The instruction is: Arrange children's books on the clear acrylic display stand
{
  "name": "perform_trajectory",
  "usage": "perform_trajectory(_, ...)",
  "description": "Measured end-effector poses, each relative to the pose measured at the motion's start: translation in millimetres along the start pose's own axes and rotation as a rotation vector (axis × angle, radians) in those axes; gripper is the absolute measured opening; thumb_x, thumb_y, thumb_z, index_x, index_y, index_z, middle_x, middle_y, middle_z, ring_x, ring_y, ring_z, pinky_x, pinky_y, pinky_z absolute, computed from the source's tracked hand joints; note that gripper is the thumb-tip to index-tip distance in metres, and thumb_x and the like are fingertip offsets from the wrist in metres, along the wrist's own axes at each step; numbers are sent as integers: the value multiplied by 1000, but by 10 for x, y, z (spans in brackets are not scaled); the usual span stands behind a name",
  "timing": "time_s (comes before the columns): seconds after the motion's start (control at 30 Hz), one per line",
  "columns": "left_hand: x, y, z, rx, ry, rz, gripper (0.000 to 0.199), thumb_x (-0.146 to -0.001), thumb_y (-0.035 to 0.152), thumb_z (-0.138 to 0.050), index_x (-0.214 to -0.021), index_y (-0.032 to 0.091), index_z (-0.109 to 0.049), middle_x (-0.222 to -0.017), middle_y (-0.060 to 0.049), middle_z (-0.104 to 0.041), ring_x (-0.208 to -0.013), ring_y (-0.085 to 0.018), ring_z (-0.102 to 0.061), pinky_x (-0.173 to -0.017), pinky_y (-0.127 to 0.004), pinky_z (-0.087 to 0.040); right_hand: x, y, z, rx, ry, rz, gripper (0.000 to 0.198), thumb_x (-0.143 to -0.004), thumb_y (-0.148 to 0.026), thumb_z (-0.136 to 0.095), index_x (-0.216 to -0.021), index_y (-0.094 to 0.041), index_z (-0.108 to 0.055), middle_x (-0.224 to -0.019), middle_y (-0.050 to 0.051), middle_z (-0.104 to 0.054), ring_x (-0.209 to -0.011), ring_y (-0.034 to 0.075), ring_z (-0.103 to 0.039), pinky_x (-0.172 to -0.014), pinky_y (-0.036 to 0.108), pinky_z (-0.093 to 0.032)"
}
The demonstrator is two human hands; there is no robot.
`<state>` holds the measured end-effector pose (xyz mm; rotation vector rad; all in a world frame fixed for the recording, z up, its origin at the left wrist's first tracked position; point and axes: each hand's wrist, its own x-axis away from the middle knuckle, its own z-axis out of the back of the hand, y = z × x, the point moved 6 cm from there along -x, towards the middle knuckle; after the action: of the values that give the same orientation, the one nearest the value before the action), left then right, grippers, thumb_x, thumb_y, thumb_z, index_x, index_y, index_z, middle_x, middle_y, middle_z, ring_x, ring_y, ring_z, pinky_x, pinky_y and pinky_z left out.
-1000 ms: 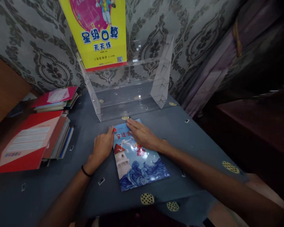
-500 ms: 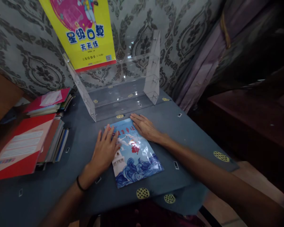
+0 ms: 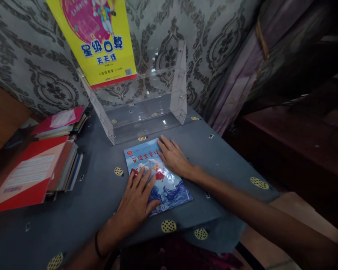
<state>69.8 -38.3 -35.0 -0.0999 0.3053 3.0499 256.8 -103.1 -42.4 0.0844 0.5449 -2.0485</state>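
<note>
A blue picture-covered book [image 3: 171,195] lies flat on the tablecloth, its red title characters towards the rack. My left hand [image 3: 138,195] rests palm down over the lower left of the cover, fingers spread and hiding part of the picture. At the book's upper right edge lies my right hand [image 3: 173,155], fingers stretched out and overlapping the corner of the cover. Neither hand grips anything. Just beyond the book stands a clear acrylic rack [image 3: 143,112] with a yellow workbook [image 3: 109,63] upright at its left back.
On the left sit two stacks of books, the nearer topped by a red book [image 3: 53,150], the farther by a pink one [image 3: 77,112]. A patterned wall [image 3: 214,37] rises behind the table. A tied purple curtain [image 3: 236,90] hangs at the right.
My left hand has slid down the cover towards me, uncovering the title's left side. My right hand has shifted slightly right and nearer. The book has hardly moved.
</note>
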Motion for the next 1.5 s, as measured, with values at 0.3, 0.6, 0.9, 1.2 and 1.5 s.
perform_trajectory(0.3,15,11,14,-8,58,-11,62,-102,56,-32,-153,20,-37,-162,-11,-36,-154,-32,-20,-123,-59,-22,916,-273,107,-26,-88,33,56,-104,-42,-36,-152,-15,-37,-161,20,-35,-149,37,-31,-119,63,-25)
perform_trajectory(0.6,54,-168,49,-13,139,116,58,-103,52,-34,-152,20,-38,-163,-16,-32,-154,-31,-22,-122,-58,-24,1094,-338,128,-43,-95,63,75,-98,-61,-45,-158,-24,-23,-165,18,-25,-150,41,-26,-119,63,-24)
perform_trajectory(0.9,-119,-831,145,-66,103,383,63,-103,50,-33,-153,11,-34,-162,-21,-32,-152,-34,-25,-121,-58,-25,1121,-372,172,220,-101,209,95,-91,-74,-41,-157,-9,-21,-159,29,-31,-147,42,-30,-114,61,-35)
perform_trajectory(1.2,-189,-858,157,-21,115,410,60,-104,46,-29,-152,10,-35,-160,-20,-37,-151,-30,-29,-122,-54,-24,1116,-373,173,199,-149,245,103,-88,-74,-50,-159,-7,-17,-161,29,-25,-148,45,-24,-114,62,-31)
perform_trajectory(1.5,-408,-1234,-123,27,246,158,51,-100,21,-29,-148,19,-48,-149,-12,-54,-141,-22,-48,-115,-47,-40,1189,-496,108,-67,-21,372,46,-100,-54,-48,-137,-29,-59,-115,7,-73,-110,25,-66,-106,53,-48)
